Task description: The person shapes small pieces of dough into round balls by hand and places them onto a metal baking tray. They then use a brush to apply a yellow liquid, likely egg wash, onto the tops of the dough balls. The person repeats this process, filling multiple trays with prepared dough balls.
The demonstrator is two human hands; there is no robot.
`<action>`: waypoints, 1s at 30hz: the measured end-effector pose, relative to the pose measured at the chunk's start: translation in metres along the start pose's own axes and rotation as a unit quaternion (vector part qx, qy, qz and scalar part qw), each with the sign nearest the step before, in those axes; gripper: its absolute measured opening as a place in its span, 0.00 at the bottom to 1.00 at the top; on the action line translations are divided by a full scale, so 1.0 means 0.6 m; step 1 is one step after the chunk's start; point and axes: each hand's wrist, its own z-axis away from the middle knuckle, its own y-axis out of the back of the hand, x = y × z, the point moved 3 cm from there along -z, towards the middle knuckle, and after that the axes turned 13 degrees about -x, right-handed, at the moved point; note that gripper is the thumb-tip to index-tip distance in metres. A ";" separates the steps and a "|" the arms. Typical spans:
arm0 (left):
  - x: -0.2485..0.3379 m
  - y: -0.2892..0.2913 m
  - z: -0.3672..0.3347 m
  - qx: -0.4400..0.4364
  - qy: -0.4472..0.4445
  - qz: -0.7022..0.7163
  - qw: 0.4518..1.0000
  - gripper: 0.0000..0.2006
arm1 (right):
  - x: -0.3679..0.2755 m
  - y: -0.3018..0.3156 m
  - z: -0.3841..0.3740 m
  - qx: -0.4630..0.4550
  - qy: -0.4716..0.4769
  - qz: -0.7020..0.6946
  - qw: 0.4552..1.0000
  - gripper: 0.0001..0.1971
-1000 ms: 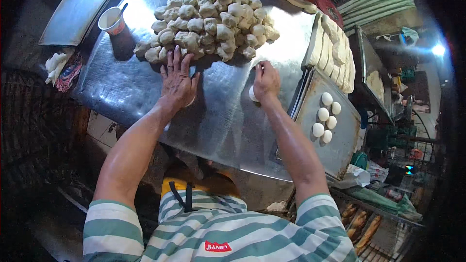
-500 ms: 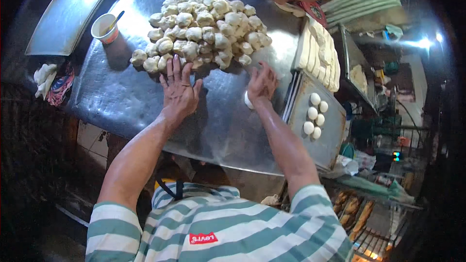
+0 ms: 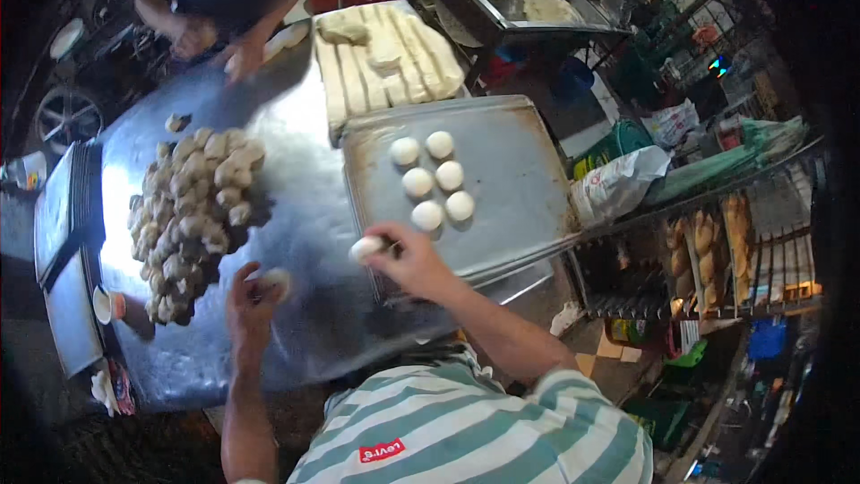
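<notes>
Fingers (image 3: 399, 234) of the right hand (image 3: 419, 263) are closed on a white dough ball (image 3: 364, 249) by the tray's left edge. The left hand (image 3: 247, 309) curls half open against another ball (image 3: 277, 284) (blurred, so I cannot tell if gripped) over the table (image 3: 313, 332). Six balls (image 3: 417, 183) sit on the tray (image 3: 511, 148); a lumpy dough heap (image 3: 193, 202) lies farther left.

Slatted rack (image 3: 772, 262) above dim floor (image 3: 539, 306)
</notes>
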 end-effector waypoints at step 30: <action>0.516 -0.318 0.008 -0.333 -0.554 0.380 0.662 0.30 | -0.023 0.187 -0.135 0.056 0.081 0.098 0.990 0.19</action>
